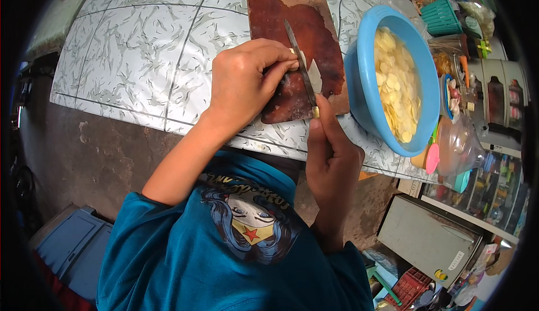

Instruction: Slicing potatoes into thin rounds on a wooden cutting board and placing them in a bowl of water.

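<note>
A wet, dark-stained wooden cutting board (294, 20) lies on the table before me. My right hand (332, 155) grips a narrow kitchen knife (301, 58) by its handle, the blade pointing away from me over the board. My left hand (252, 75) pinches a small pale piece of what looks like peeled potato (302, 56) between thumb and fingers, against the blade. A thin pale slice (315, 76) lies just right of the knife. At the board's right stands a blue plastic basin (366, 58) holding many thin pale yellow slices (396, 87) in cloudy liquid.
The table has a marble-patterned cover (126, 54). Beyond the basin, a green plastic basket (441, 16), jars and a clear plastic bottle (461, 144) crowd the right end. A pink lid (432, 158) lies near the table's edge. A grey refrigerator (427, 235) stands at the lower right.
</note>
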The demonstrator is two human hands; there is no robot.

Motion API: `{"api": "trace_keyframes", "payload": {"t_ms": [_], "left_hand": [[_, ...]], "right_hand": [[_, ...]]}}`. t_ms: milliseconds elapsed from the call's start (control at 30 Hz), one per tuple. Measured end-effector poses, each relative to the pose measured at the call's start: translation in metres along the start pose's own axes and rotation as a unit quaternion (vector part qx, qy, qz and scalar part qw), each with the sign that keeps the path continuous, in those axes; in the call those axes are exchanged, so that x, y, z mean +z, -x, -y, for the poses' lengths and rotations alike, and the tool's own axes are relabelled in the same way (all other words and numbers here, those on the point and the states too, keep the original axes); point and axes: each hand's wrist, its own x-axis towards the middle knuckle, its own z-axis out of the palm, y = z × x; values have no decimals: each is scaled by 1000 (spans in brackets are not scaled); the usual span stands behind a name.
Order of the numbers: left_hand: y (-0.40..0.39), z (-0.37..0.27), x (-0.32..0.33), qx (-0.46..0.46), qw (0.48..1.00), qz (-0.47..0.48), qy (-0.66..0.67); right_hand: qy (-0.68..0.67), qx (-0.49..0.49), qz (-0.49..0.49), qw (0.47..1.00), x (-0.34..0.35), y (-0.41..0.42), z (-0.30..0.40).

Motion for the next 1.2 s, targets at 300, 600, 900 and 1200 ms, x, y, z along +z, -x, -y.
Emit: {"api": "trace_keyframes", "payload": {"t_ms": [300,600,900,1200], "left_hand": [[-2,-4,-3,-16,999,32,-4],[-7,-3,-11,1,999,46,-5],[-34,-12,-18,-58,985,158,27],[-92,-6,1,52,884,455,-91]], "right_hand": [[9,43,23,999,-4,-3,-3],[-65,-55,-181,980,-61,-16,6],[-115,59,-236,963,-92,-10,-27],[-135,86,-229,960,-102,6,-38]]}}
